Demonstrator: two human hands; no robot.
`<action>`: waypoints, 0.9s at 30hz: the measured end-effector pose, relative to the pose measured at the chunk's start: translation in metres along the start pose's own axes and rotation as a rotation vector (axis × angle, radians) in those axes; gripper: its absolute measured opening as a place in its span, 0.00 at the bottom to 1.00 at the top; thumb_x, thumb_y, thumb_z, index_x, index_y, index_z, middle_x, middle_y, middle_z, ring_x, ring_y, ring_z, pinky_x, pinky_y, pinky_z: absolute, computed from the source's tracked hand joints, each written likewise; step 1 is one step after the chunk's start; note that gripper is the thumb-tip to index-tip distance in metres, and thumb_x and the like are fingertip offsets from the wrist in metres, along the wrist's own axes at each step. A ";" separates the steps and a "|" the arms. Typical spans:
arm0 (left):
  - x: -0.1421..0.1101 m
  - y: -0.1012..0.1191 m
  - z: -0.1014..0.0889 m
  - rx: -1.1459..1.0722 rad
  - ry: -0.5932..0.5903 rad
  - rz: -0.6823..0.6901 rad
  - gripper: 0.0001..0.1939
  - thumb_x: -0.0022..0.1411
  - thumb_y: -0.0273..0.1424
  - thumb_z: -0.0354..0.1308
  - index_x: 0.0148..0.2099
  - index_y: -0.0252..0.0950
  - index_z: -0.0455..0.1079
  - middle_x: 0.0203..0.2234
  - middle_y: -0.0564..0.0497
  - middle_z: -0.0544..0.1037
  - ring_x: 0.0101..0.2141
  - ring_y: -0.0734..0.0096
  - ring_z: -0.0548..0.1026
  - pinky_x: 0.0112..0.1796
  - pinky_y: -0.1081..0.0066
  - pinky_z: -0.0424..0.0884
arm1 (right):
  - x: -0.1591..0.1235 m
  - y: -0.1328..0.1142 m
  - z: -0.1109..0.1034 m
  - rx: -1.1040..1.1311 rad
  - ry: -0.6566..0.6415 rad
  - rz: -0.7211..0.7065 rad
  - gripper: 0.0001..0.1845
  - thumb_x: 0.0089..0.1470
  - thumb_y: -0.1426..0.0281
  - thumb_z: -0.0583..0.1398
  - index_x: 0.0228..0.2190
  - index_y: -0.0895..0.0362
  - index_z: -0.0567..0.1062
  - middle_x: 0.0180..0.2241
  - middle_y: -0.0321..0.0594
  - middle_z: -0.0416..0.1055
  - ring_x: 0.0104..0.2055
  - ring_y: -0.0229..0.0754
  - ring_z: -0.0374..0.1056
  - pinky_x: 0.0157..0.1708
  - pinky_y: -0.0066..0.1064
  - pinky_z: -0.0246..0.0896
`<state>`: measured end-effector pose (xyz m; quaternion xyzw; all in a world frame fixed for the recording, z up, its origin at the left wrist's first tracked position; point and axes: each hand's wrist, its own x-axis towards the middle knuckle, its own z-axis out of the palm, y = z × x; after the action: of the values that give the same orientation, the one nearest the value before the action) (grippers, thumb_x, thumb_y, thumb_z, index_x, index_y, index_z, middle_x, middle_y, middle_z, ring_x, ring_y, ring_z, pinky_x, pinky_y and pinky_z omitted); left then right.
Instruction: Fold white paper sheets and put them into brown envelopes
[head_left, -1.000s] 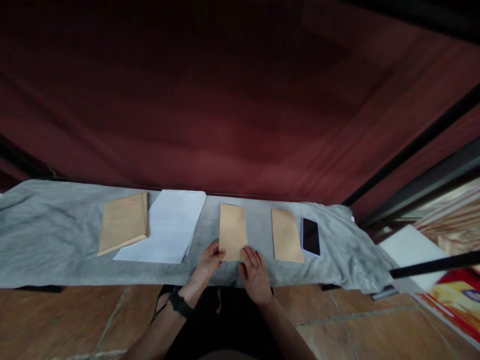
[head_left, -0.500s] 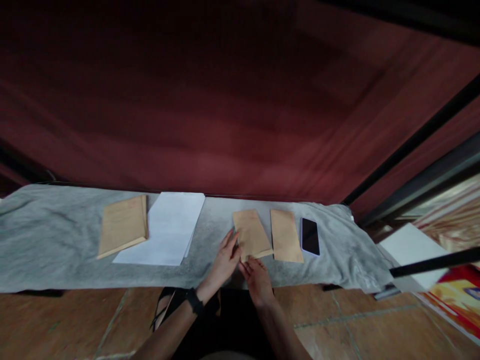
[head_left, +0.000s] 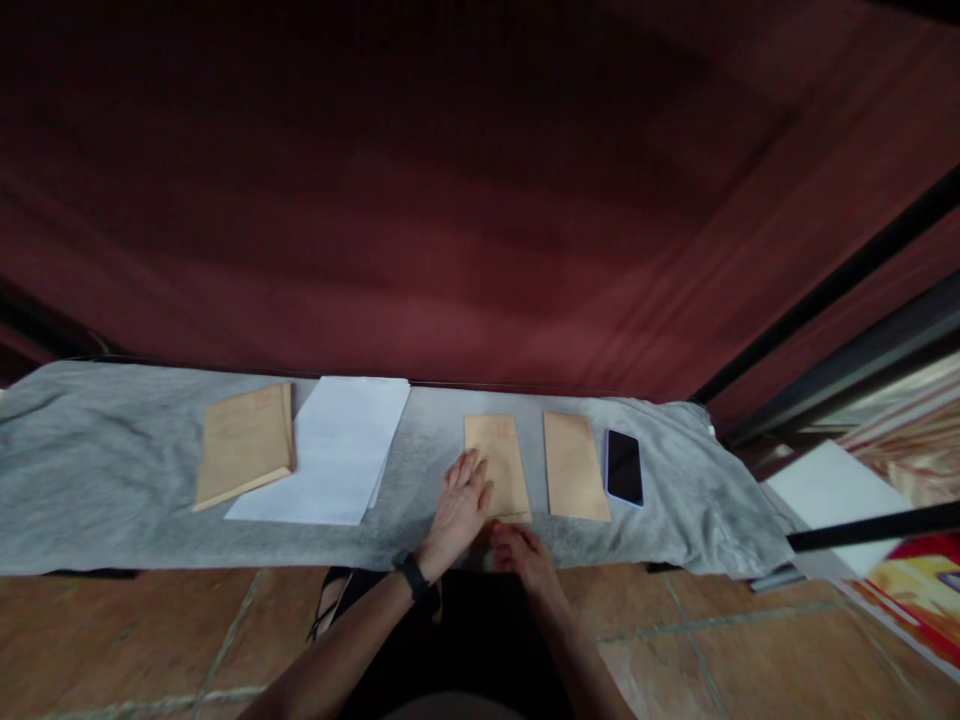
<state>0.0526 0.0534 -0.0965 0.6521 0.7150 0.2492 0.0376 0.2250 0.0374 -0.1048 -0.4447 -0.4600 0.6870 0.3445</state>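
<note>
A brown paper envelope (head_left: 504, 455) lies lengthwise in front of me on the grey cloth, with a faint red print near its far end. My left hand (head_left: 461, 500) rests flat over its left side, fingers together and stretched out. At the near edge, my right hand (head_left: 519, 550) has its fingers curled against the envelope's end; the fingertips' grip is partly blurred. Just right of it lies a second brown envelope (head_left: 576, 466), and beyond that a dark-screened phone (head_left: 624, 468) in a pale case.
Left on the grey cloth (head_left: 97, 470) are a stack of white paper (head_left: 341, 450) and a pile of brown envelopes (head_left: 244, 445) overlapping its edge. A dark red panel (head_left: 450, 250) rises behind. Black bars and a white board (head_left: 836, 495) stand at right.
The envelope between my hands has turned straighter. My left hand has slid onto its face and flattened, while my right hand has shifted slightly nearer to me at the bottom edge.
</note>
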 end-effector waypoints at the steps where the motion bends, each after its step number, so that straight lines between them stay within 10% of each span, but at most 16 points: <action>1: 0.007 0.001 0.001 0.025 -0.014 0.047 0.23 0.71 0.33 0.47 0.65 0.33 0.63 0.67 0.38 0.61 0.67 0.53 0.57 0.63 0.49 0.58 | -0.001 0.001 -0.004 -0.165 0.061 -0.136 0.18 0.59 0.57 0.59 0.40 0.58 0.80 0.38 0.49 0.80 0.38 0.49 0.76 0.42 0.45 0.74; 5: 0.044 -0.001 0.014 0.094 -0.131 0.121 0.27 0.72 0.34 0.44 0.69 0.31 0.58 0.68 0.39 0.60 0.69 0.55 0.53 0.65 0.49 0.53 | -0.004 0.003 -0.019 -0.829 0.105 -0.600 0.20 0.66 0.67 0.51 0.54 0.54 0.75 0.56 0.48 0.73 0.60 0.49 0.67 0.63 0.50 0.60; 9: 0.074 -0.007 0.027 0.089 -0.170 0.125 0.28 0.73 0.38 0.43 0.70 0.36 0.56 0.68 0.43 0.60 0.69 0.57 0.53 0.66 0.49 0.49 | -0.006 0.009 -0.025 -1.179 0.084 -0.750 0.24 0.67 0.74 0.49 0.62 0.55 0.67 0.61 0.47 0.68 0.66 0.48 0.61 0.65 0.50 0.56; 18: 0.103 -0.007 0.037 0.072 -0.193 0.153 0.26 0.73 0.37 0.42 0.70 0.43 0.58 0.70 0.50 0.58 0.70 0.56 0.49 0.67 0.46 0.40 | -0.002 0.019 -0.030 -1.220 0.068 -0.787 0.27 0.66 0.74 0.50 0.65 0.54 0.63 0.63 0.47 0.65 0.66 0.48 0.61 0.64 0.51 0.59; 27: 0.067 0.000 0.025 -0.021 -0.373 0.289 0.24 0.75 0.39 0.39 0.70 0.48 0.58 0.69 0.54 0.59 0.70 0.64 0.50 0.68 0.49 0.41 | -0.002 0.020 -0.031 -1.186 0.070 -0.782 0.27 0.66 0.76 0.49 0.64 0.54 0.64 0.61 0.47 0.68 0.66 0.48 0.61 0.65 0.51 0.58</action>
<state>0.0524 0.1245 -0.1002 0.7822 0.5921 0.1346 0.1398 0.2532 0.0391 -0.1286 -0.3812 -0.8711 0.1320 0.2801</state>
